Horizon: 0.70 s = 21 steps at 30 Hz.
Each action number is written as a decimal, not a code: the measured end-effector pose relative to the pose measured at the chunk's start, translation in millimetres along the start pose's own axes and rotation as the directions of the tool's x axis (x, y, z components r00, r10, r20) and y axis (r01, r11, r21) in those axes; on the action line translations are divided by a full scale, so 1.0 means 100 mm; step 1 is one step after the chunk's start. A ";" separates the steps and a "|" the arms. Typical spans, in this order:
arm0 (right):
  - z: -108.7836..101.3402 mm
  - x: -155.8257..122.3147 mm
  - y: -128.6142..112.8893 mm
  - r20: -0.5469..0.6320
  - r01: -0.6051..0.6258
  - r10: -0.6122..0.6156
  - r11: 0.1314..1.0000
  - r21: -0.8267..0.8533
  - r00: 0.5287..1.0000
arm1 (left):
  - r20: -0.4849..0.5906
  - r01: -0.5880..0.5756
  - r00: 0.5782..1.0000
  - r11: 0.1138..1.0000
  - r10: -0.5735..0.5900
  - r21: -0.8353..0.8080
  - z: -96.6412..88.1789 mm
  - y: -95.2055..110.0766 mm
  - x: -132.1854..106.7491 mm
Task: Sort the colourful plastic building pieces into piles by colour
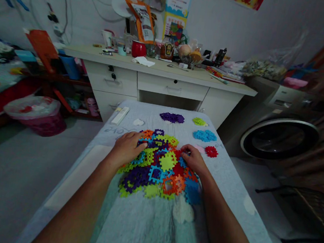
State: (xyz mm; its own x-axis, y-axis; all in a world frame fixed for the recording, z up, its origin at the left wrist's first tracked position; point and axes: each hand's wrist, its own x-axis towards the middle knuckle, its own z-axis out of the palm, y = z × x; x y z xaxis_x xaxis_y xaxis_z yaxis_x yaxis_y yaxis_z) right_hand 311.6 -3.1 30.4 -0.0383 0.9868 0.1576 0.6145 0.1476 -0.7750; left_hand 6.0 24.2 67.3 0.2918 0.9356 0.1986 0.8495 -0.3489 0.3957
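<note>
A mixed pile of flat, notched plastic building pieces (168,161) in lime, purple, orange, blue and red lies on the cloth-covered table. My left hand (127,148) rests at the pile's left edge, palm down, its thumb apart from the fingers. On the other side, my right hand (193,158) has its fingers curled together beside red and blue pieces; what they pinch, if anything, is hidden. Beyond the pile are single-colour groups: purple pieces (172,117), lime pieces (199,121), light blue pieces (204,135) and red pieces (211,151).
A white remote-like object (120,116) lies at the table's far left. Behind stands a white desk (173,79) with a red cup (138,49), jars and papers. A washing machine (281,125) is on the right, a pink bin (37,115) on the left.
</note>
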 end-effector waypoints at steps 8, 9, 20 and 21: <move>-0.07 -0.06 0.03 -0.047 -0.078 0.099 0.938 0.338 0.994 | 0.034 0.048 0.998 0.998 -0.049 0.032 0.24 -0.10 -0.56; -0.08 -0.05 0.03 -0.058 -0.081 0.109 0.929 0.361 0.992 | 0.046 0.072 0.996 0.997 -0.073 0.037 0.29 -0.10 -0.61; -0.89 -0.19 0.42 -0.531 -0.140 0.156 0.988 0.071 0.833 | -0.100 0.018 0.995 1.000 -0.017 0.011 0.46 0.02 -0.65; -0.97 -0.24 0.50 -0.580 -0.180 0.136 0.983 -0.019 0.803 | -0.123 0.007 0.992 1.000 -0.007 -0.001 0.46 0.03 -0.64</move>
State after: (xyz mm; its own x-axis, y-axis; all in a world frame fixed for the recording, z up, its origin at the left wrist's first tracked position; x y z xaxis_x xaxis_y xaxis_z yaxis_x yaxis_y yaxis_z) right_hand 419.7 -25.8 47.6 0.5097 0.7737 0.3762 0.6265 -0.0341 -0.7787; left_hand 9.7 -34.3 14.4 0.2294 0.9246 0.3041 0.8513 -0.3421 0.3978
